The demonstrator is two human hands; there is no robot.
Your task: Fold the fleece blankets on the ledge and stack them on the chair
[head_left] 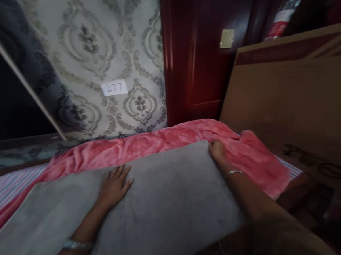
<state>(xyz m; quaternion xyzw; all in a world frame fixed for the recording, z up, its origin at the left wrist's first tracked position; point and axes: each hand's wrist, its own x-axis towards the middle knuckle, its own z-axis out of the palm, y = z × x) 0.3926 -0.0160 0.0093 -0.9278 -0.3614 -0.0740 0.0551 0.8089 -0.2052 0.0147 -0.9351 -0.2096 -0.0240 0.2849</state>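
Your left hand point(112, 189) lies flat on the gray cloth point(163, 195), fingers apart. Your right hand point(217, 151) has its fingers pinched on a corner.

"Where's the flat grey rectangular cloth point(165, 200)?"

"On the plush pink blanket point(144, 143), which extends past its far edge. The left hand point(114, 188) lies on the cloth near that edge; the right hand point(217, 150) grips its far right corner."

"Under the blanket?"

"A striped fabric sheet point(2, 189), showing at both ends."

"And behind?"

"Past the blanket's right end, a big brown cardboard box point(295, 96); left of that, a glossy dark-red panel point(196, 57)."
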